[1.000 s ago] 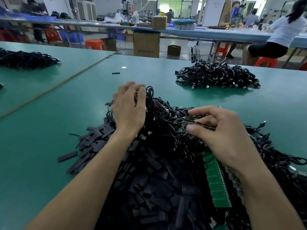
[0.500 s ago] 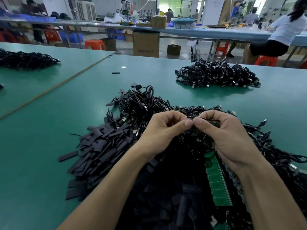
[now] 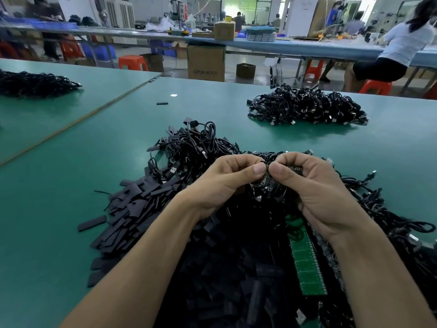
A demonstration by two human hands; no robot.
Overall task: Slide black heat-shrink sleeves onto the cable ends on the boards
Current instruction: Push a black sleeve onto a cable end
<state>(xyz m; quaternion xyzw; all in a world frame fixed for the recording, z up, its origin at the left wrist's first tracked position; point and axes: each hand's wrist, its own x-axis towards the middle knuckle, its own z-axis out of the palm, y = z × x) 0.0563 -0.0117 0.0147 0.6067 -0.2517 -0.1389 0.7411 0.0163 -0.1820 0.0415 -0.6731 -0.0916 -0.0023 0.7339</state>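
Note:
My left hand and my right hand meet thumb to thumb over the big heap of black cables. Both have curled fingers and pinch a small dark board with a cable end between them; whether a sleeve sits in the left fingers is hidden. A pile of flat black heat-shrink sleeves spreads to the left and under my forearms. A green board strip lies below my right wrist.
A second heap of black cables lies far right on the green table. A third heap sits on the adjoining table at far left. One loose sleeve lies alone further back. People work at benches behind.
My left hand left the far cable heap, came back to the right hand, and both now pinch the small board together, lifted slightly.

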